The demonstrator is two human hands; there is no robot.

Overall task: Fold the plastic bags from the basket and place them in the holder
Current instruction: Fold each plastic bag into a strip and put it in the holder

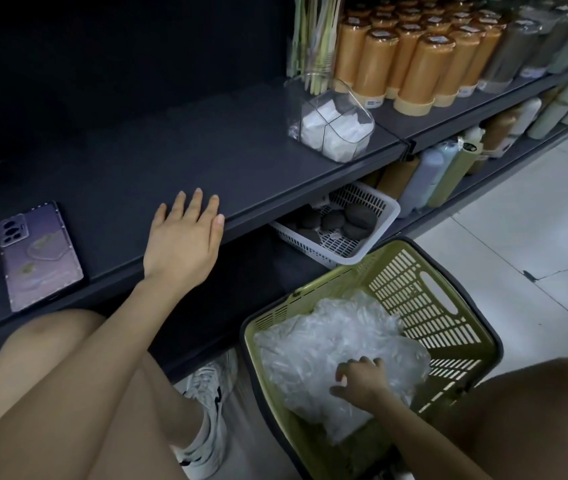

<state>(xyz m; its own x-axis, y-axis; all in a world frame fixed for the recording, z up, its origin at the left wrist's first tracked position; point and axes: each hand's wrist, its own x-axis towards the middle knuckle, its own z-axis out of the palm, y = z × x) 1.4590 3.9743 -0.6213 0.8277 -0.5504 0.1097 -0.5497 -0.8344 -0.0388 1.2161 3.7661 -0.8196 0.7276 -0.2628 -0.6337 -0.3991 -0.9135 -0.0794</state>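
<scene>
1. Shelf [171, 143]: open dark surface between phone [38, 254] and holder [331, 123].
2. Basket [414, 289], green, on the floor below the shelf's front edge, holds the crumpled plastic bags [327, 334].
3. Holder, clear, stands beside orange tubes [421, 64]; their labels are unreadable.
4. Left hand [182, 244] lies flat at the shelf edge, fingers straight.
5. Right hand [362, 379] reaches down, fingers curled into the plastic bags.
</scene>
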